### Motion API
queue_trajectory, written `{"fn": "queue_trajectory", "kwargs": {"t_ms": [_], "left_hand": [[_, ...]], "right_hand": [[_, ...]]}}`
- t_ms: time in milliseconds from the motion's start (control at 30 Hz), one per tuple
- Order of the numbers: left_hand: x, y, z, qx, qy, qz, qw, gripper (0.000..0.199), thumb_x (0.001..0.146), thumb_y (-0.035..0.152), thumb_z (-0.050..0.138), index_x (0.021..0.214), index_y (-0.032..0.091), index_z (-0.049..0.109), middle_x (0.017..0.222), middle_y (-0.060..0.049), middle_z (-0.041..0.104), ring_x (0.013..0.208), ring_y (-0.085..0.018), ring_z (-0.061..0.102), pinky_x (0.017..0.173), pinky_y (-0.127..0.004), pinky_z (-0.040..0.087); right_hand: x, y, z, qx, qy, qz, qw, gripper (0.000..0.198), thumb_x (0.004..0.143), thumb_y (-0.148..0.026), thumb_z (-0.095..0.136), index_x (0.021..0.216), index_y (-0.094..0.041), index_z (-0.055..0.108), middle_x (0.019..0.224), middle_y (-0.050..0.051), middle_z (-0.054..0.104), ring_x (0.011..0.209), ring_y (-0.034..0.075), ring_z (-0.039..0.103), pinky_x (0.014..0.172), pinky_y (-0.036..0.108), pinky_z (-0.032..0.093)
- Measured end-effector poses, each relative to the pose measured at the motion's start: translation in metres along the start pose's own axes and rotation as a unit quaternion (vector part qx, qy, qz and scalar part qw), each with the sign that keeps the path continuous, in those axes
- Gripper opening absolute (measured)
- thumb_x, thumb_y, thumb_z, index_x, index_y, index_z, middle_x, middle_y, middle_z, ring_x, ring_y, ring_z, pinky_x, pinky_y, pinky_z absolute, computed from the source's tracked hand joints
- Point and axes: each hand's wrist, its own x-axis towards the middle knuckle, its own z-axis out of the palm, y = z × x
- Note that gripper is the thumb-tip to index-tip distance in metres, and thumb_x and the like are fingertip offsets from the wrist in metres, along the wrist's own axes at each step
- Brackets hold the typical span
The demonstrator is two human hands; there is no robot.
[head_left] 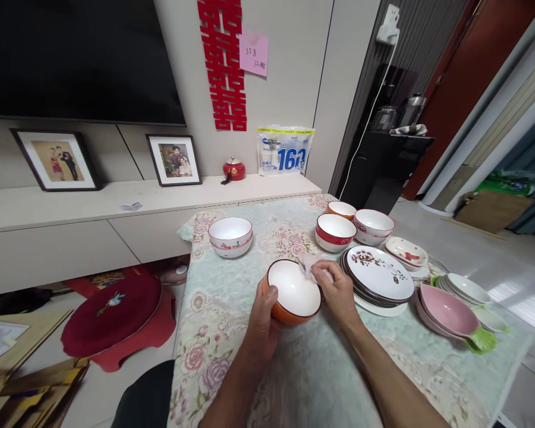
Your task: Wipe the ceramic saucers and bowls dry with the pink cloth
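My left hand (266,309) grips an orange bowl (294,288) with a white inside and a dark rim, thumb over the near left edge. The bowl is tilted toward me above the flowered tablecloth. In my right hand (336,289) a white tissue or cloth (309,265) is pinched, held at the bowl's far right rim. Right of this hand stands a stack of dark-rimmed plates (380,272) with a brown flower pattern. Two stacked white bowls (230,236) with red rims sit at the table's far left.
Red and white bowls (336,232) and other bowls (374,224) stand at the back right. Pink bowls (448,309) with a green leaf handle and small white dishes (466,288) lie at the right. A red stool (116,309) stands left of the table.
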Motion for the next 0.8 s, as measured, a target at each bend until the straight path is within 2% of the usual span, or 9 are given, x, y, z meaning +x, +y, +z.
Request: {"fn": "queue_trajectory", "kwargs": {"t_ms": [100,167,267,333,433,600,667,767,800], "left_hand": [[-0.001,-0.003,0.0,-0.011,-0.002,-0.03,1.0,0.064,0.082,0.048,0.064,0.138,0.019,0.051,0.132,-0.013,0.064,0.122,-0.034,0.058,0.102,-0.046,0.046],[-0.001,-0.004,0.001,-0.008,-0.001,-0.026,1.0,0.069,0.08,0.051,0.064,0.139,0.018,0.05,0.132,-0.014,0.064,0.122,-0.035,0.058,0.102,-0.048,0.045],[0.002,-0.004,0.0,0.007,0.005,0.026,1.0,0.073,0.081,0.05,0.064,0.144,0.02,0.042,0.136,-0.014,0.06,0.126,-0.034,0.054,0.105,-0.049,0.043],[0.004,-0.004,-0.001,0.032,0.01,0.063,0.997,0.077,0.079,0.046,0.067,0.146,0.022,0.038,0.143,-0.013,0.054,0.133,-0.033,0.048,0.108,-0.046,0.04],[0.006,-0.007,-0.003,0.094,0.009,0.096,0.991,0.085,0.073,0.043,0.074,0.146,0.024,0.034,0.15,-0.013,0.046,0.136,-0.033,0.043,0.109,-0.044,0.04],[0.004,-0.019,-0.006,0.178,-0.048,0.103,0.977,0.107,0.063,0.045,0.081,0.151,0.024,0.024,0.152,-0.016,0.04,0.134,-0.04,0.044,0.105,-0.049,0.044],[0.004,-0.021,-0.01,0.254,-0.081,0.144,0.953,0.11,0.062,0.041,0.084,0.153,0.026,0.023,0.155,-0.016,0.034,0.139,-0.04,0.038,0.111,-0.052,0.036],[0.007,-0.018,-0.019,0.399,-0.127,0.239,0.876,0.109,0.051,0.033,0.093,0.146,0.026,0.041,0.157,-0.015,0.03,0.146,-0.041,0.022,0.121,-0.05,0.014],[0.009,-0.016,-0.023,0.452,-0.142,0.277,0.836,0.106,0.046,0.029,0.096,0.141,0.025,0.05,0.158,-0.015,0.029,0.148,-0.041,0.015,0.122,-0.048,0.004]], "right_hand": [[-0.001,-0.002,0.003,0.056,0.018,0.096,0.994,0.039,0.077,-0.057,0.067,0.084,-0.018,0.066,0.078,0.005,0.068,0.074,0.022,0.062,0.066,0.033,0.051],[-0.006,-0.006,0.007,0.11,-0.018,0.145,0.983,0.045,0.08,-0.061,0.062,0.09,-0.017,0.066,0.075,0.006,0.069,0.063,0.02,0.062,0.055,0.03,0.049],[-0.014,-0.013,0.013,0.229,-0.073,0.23,0.943,0.048,0.08,-0.062,0.063,0.097,-0.017,0.065,0.074,0.005,0.069,0.053,0.016,0.059,0.045,0.025,0.045],[-0.017,-0.014,0.014,0.251,-0.108,0.247,0.93,0.044,0.078,-0.056,0.068,0.1,-0.018,0.064,0.071,0.002,0.068,0.046,0.012,0.054,0.039,0.021,0.04],[-0.019,-0.012,0.013,0.195,-0.146,0.256,0.936,0.044,0.074,-0.042,0.074,0.109,-0.02,0.063,0.067,-0.002,0.066,0.043,0.01,0.051,0.036,0.019,0.037],[-0.009,-0.005,0.004,0.128,-0.102,0.227,0.96,0.045,0.064,-0.037,0.076,0.102,-0.016,0.064,0.074,0.0,0.069,0.058,0.016,0.061,0.051,0.025,0.049],[-0.003,-0.003,-0.003,0.09,-0.088,0.205,0.971,0.04,0.062,-0.036,0.076,0.095,-0.016,0.066,0.076,0.001,0.069,0.06,0.016,0.061,0.053,0.026,0.048],[0.004,0.002,-0.013,0.056,-0.076,0.191,0.977,0.034,0.06,-0.03,0.076,0.089,-0.015,0.068,0.074,0.0,0.068,0.059,0.016,0.059,0.053,0.026,0.046],[0.006,0.004,-0.017,0.049,-0.074,0.19,0.978,0.033,0.059,-0.027,0.076,0.089,-0.015,0.068,0.072,-0.001,0.068,0.057,0.015,0.057,0.052,0.025,0.045]]}}
